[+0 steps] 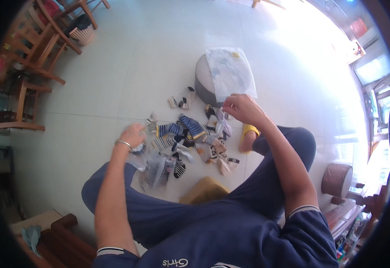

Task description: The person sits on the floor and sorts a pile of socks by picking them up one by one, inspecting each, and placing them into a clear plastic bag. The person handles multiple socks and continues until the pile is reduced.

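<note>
Before me a loose pile of small socks lies on the pale tiled floor, among them blue striped socks point(192, 126) and a black-and-white striped sock point(179, 166). My left hand point(133, 134), blurred and with a bangle at its wrist, hovers left of the pile, above clear plastic packaging point(156, 169). Whether anything is in its fingers does not show. My right hand point(243, 106) has curled fingers beside the near edge of a clear plastic bag point(228, 73) lying on a round grey pouf point(201, 77). A pale lilac sock point(222, 122) is just below it; any grip is unclear.
A yellow stool point(205, 191) sits between my legs. My foot wears a yellow slipper point(250, 128). Wooden chairs point(41, 50) and a wastebasket point(82, 35) stand at the far left. To the right are a brown drum-shaped seat point(337, 180) and wooden furniture point(344, 214).
</note>
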Demonstrator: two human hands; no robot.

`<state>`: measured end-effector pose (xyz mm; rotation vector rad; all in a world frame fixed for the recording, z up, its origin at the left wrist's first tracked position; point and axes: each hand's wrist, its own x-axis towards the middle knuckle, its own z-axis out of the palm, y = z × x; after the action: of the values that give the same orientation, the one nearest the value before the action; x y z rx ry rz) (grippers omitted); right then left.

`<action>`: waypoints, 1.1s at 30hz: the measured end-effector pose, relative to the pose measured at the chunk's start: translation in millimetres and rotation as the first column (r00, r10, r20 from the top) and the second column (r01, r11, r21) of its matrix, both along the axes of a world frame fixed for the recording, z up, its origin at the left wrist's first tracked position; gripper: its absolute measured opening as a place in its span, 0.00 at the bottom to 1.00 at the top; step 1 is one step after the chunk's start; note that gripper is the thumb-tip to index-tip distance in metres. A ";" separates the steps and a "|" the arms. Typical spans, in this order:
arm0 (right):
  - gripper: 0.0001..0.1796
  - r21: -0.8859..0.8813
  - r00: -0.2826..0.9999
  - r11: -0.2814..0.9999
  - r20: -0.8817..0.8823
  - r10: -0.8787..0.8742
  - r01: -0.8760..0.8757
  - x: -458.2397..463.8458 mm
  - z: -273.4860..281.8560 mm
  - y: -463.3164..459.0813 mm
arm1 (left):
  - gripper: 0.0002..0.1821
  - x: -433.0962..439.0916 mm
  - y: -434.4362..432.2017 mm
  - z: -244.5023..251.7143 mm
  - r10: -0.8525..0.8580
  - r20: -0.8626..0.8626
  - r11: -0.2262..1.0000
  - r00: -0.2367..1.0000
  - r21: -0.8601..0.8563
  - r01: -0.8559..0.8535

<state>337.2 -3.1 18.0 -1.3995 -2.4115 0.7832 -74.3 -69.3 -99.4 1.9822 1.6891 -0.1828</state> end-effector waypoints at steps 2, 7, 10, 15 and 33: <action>0.10 -0.084 0.997 0.996 0.076 -0.008 0.014 7.0 -20.8 -2.9 | 0.24 20.1 5.2 62.0 -0.012 0.220 0.977 0.975 0.210 -0.036; 0.11 -0.278 0.891 0.960 0.424 0.161 -0.041 20.8 -89.8 -17.7 | 0.23 50.0 0.9 151.6 -0.060 0.572 0.983 0.818 0.175 -0.050; 0.12 -0.434 0.841 0.900 0.473 0.262 -0.036 33.5 -136.1 -36.8 | 0.20 62.7 14.1 145.0 0.156 0.584 0.962 0.796 0.093 -0.257; 0.14 -0.609 0.785 0.792 0.510 0.353 0.040 51.2 -221.2 -72.5 | 0.19 66.8 31.0 132.1 -0.004 0.494 0.973 0.869 0.203 -0.111; 0.19 -0.830 0.646 0.540 0.337 0.685 -0.139 33.6 -365.7 -163.2 | 0.19 70.6 54.4 129.3 -0.021 0.430 0.979 0.902 0.190 -0.068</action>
<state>370.8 -166.3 -347.7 -1.4409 -3.2701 1.9174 -3.7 -14.9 29.9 1.9574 1.4820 0.4265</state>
